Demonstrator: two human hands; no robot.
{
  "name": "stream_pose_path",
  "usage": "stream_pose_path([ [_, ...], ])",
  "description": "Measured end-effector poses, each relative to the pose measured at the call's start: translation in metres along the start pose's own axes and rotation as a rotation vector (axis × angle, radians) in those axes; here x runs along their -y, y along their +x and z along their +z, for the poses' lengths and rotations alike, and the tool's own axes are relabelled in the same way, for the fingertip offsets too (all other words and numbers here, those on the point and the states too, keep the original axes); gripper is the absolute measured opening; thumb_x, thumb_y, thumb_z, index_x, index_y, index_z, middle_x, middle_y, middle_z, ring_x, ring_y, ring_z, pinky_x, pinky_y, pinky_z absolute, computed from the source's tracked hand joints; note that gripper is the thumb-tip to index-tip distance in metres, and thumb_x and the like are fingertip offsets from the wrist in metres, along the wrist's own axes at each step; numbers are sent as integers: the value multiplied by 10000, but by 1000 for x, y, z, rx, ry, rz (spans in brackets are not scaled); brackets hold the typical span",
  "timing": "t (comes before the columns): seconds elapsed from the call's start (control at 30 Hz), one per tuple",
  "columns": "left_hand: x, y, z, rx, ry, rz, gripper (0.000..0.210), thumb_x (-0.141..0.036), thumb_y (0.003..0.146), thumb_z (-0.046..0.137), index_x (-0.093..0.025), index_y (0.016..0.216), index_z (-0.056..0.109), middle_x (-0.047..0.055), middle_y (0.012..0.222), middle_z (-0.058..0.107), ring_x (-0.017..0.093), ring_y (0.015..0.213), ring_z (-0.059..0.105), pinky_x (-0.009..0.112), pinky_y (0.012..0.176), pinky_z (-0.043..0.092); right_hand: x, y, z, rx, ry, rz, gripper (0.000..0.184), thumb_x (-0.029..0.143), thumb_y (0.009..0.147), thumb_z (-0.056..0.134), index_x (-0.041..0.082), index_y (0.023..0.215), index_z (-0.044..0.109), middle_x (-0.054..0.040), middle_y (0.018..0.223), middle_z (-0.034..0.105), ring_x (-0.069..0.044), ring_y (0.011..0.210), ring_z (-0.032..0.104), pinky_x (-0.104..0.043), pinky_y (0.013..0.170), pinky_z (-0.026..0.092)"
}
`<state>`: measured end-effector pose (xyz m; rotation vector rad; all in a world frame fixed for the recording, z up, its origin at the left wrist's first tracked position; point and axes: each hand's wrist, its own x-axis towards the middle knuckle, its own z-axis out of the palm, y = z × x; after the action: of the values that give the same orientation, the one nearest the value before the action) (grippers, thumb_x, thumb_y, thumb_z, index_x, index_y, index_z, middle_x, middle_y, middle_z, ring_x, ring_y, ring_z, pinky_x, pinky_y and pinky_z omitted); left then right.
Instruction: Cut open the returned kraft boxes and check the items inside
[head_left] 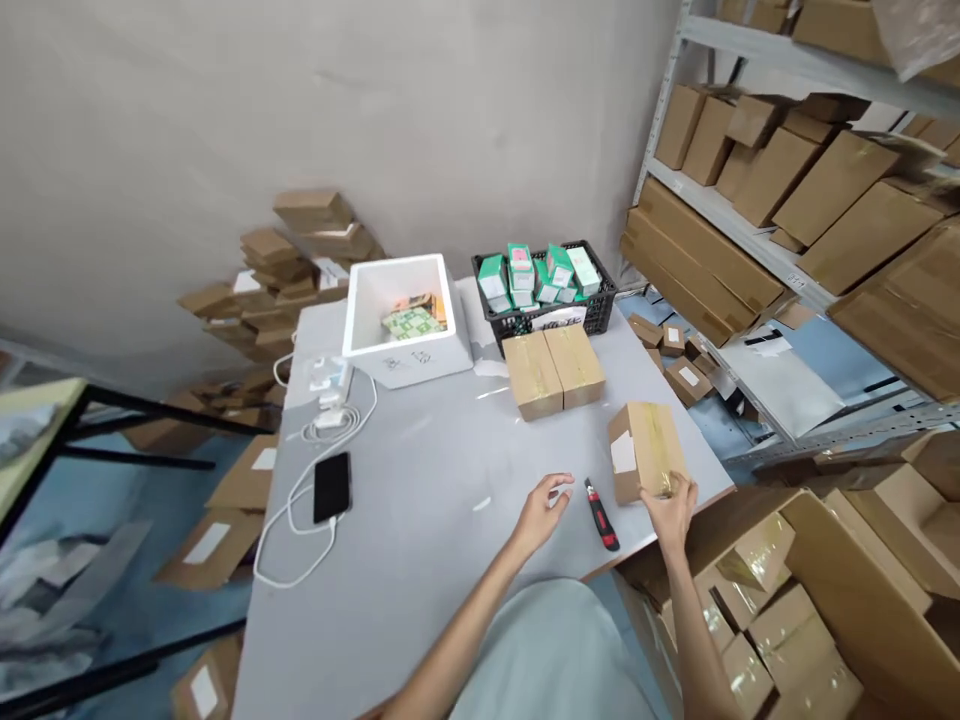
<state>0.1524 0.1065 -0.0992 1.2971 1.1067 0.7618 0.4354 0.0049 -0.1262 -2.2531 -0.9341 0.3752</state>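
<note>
At the table's right edge a taped cardboard box (651, 445) with a white label on its left side rests on the tabletop. My right hand (671, 505) grips its near end, thumb and fingers bent against the cardboard. My left hand (546, 508) hovers above the table with its fingers apart and curved, holding nothing. Between my hands lies a red-and-black utility knife (601, 517). Farther back, two taped cardboard boxes (555, 372) sit side by side in front of a black plastic basket (600, 312) of green-and-white small boxes (521, 270).
A white foam box (409, 365) containing packets stands at the back of the grey table (420, 520). To the left are a phone (332, 488) and white cables. A large open carton (855, 560) of boxes is at lower right. Shelves (757, 235) hold more cartons.
</note>
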Motion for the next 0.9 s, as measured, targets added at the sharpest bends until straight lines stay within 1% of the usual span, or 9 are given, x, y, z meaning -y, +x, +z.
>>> stream_pose_path([
  [0.1,22,-31,-36,-58,-19,-45,441,-626,830,792,-259,1072,833,130,1224,845,320,1201,799,495,1055,640,9,-68,-20,-24,-34,-4,770,557,757,827,213,1405,591,-268,1614,451,-503,1503,498,-640,1260,433],
  [0.23,44,-57,-104,-265,-22,-113,553,-724,825,765,-243,1093,820,128,1228,850,324,1183,799,499,1088,626,55,-126,-16,257,-42,-164,807,463,720,899,247,1436,595,-236,1750,350,-479,1649,358,-629,1341,373],
  [0.33,55,-74,-155,-445,-31,-154,591,-746,882,705,-234,1156,815,148,1381,809,348,1356,729,523,1226,534,95,-150,6,511,0,-356,866,409,673,979,272,1454,629,-193,1789,340,-463,1702,281,-612,1385,322],
  [0.43,63,-100,-198,-491,-51,-183,591,-735,926,669,-233,1199,824,142,1411,800,367,1413,690,529,1275,488,132,-165,36,755,38,-531,912,381,633,1031,261,1460,664,-187,1834,301,-472,1728,229,-617,1407,270],
  [0.53,71,-137,-229,-550,-60,-217,601,-714,937,669,-220,1242,822,139,1398,806,374,1371,710,523,1248,516,164,-174,66,941,-17,-684,947,367,640,1033,226,1495,652,-212,1858,259,-471,1739,201,-624,1405,261],
  [0.6,79,-164,-240,-604,-75,-226,606,-699,951,671,-215,1288,808,141,1441,786,374,1396,697,523,1255,512,181,-176,84,1023,-92,-779,960,357,671,1015,222,1541,630,-208,1868,242,-461,1746,183,-620,1396,281],
  [0.67,89,-188,-242,-637,-106,-232,622,-690,966,674,-220,1361,777,142,1509,749,373,1455,662,531,1289,481,193,-176,98,1087,-169,-867,988,318,686,998,232,1588,604,-193,1875,237,-453,1753,164,-618,1391,294],
  [0.77,104,-213,-228,-683,-145,-267,687,-693,969,698,-227,1474,706,156,1599,683,373,1536,601,549,1334,430,202,-172,114,1146,-270,-951,1019,219,670,975,202,1615,593,-206,1871,233,-465,1748,157,-618,1390,294],
  [0.9,115,-222,-204,-764,-149,-298,768,-655,938,770,-215,1554,641,170,1664,620,379,1584,549,552,1370,386,201,-163,119,1186,-342,-968,1043,193,671,967,186,1639,577,-204,1870,208,-429,1751,154,-554,1384,329],
])
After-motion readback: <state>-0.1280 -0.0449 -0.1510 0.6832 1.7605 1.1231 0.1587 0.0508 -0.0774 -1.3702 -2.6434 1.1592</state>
